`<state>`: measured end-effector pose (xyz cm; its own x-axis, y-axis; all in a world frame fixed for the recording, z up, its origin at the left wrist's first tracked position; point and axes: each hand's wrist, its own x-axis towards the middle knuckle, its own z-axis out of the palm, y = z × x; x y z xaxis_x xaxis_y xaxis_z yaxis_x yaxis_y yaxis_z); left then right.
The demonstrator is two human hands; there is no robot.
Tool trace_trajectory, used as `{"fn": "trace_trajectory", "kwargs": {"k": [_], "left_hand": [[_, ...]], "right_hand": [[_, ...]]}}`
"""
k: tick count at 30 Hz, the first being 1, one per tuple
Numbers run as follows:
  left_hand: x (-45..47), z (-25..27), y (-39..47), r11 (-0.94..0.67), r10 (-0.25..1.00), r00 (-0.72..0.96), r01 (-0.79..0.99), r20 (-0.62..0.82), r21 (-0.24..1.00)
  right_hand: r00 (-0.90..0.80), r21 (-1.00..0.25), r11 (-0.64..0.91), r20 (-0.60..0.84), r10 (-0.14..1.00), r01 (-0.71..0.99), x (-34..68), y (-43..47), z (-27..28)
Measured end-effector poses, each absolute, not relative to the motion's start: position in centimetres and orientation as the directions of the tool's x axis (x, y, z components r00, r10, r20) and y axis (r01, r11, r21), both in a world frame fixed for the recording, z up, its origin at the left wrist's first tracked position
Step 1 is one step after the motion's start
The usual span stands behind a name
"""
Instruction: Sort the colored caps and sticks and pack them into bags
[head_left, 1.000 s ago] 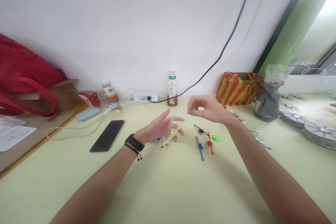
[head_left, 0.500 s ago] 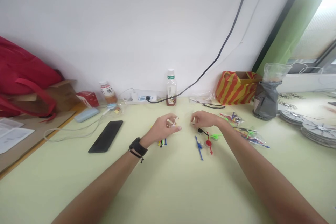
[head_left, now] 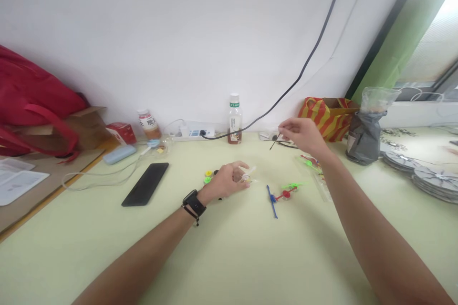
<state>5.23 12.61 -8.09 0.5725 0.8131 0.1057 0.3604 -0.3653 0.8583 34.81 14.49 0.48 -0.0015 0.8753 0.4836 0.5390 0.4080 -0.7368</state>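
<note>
My left hand (head_left: pixel 231 180) is closed on a small clear plastic piece (head_left: pixel 246 177) with thin pale strips sticking out; its exact kind is unclear. Raised above the table, my right hand (head_left: pixel 300 132) pinches a thin black arrow (head_left: pixel 274 142), point downward. On the table between my hands lie a blue arrow (head_left: pixel 272 202), a red arrow (head_left: pixel 286 194) and a green arrow (head_left: pixel 293 186), with round hubs. Small yellow and green round pieces (head_left: pixel 207 177) sit beside my left hand, which partly hides others.
A black phone (head_left: pixel 145 184) lies at the left. Along the wall stand two bottles, one of them a tea-coloured bottle (head_left: pixel 234 119), a power strip (head_left: pixel 200 132) and a striped bag (head_left: pixel 327 116). Stacked grey discs (head_left: pixel 436 181) are at the right. Bagged arrows (head_left: pixel 311 162) lie behind my right forearm.
My right hand has risen and moved back and right with the black arrow, which lay on the table before. The red arrow has turned. My left hand has shifted slightly right.
</note>
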Motion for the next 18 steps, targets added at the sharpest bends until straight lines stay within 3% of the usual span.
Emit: {"fn": "trace_trajectory", "kwargs": {"k": [4,8,11,18], "left_hand": [[5.3,-7.9,12.6,-0.369,0.83,0.542,0.36,0.13,0.857],[5.4,-7.5,12.3,-0.385,0.833,0.536,0.38,0.139,0.841],[5.5,-7.2,12.0,-0.401,0.832,0.536,0.401,0.145,0.824],[5.5,-7.1,12.0,-0.477,0.794,0.575,0.385,0.199,0.79]], "right_hand": [[0.1,-0.703,0.586,0.67,0.735,0.404,33.7,12.3,3.3],[0.033,-0.633,0.678,0.74,0.672,0.373,30.9,10.0,4.8],[-0.116,-0.572,0.667,0.712,0.693,0.477,29.3,9.0,4.8],[-0.38,-0.422,0.591,0.485,0.788,0.687,28.3,9.1,3.9]]}}
